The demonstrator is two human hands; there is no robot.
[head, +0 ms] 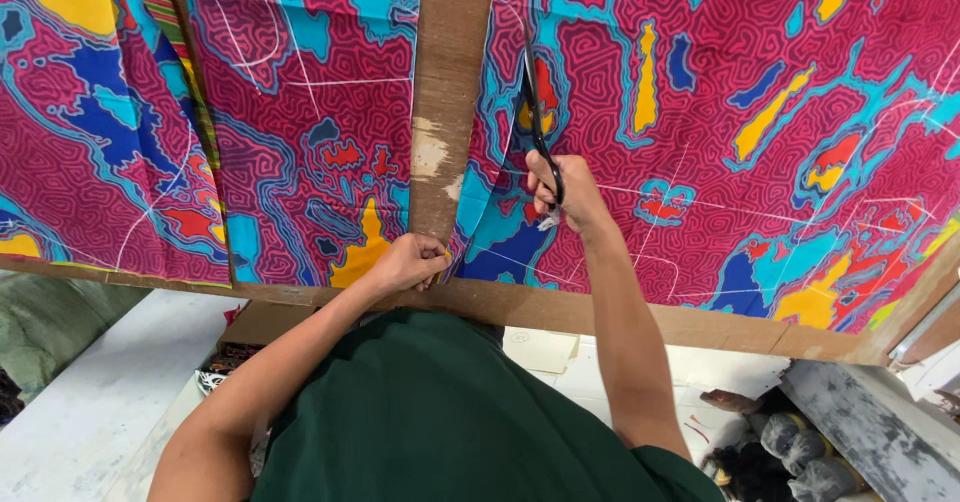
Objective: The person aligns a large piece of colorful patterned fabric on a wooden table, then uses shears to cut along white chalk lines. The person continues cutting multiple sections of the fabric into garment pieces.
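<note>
In the middle of the frame, the right hand (562,190) grips black scissors (537,112) pointing up along the bright cloth (700,112), while the left hand (412,262) pinches its bottom edge nearby.

Your fabric (760,92) is magenta-red, covered in fine dark maze-like lines, with turquoise, royal blue, yellow and orange-red patches and thin white chalk lines across it. The scissors (536,112) in your right hand (562,190) are black. The counter (445,102) shows as a bare brown strip with a pale scuffed patch. Your shirt (440,412) is plain dark green. The floor (90,402) below looks whitish grey.
</note>
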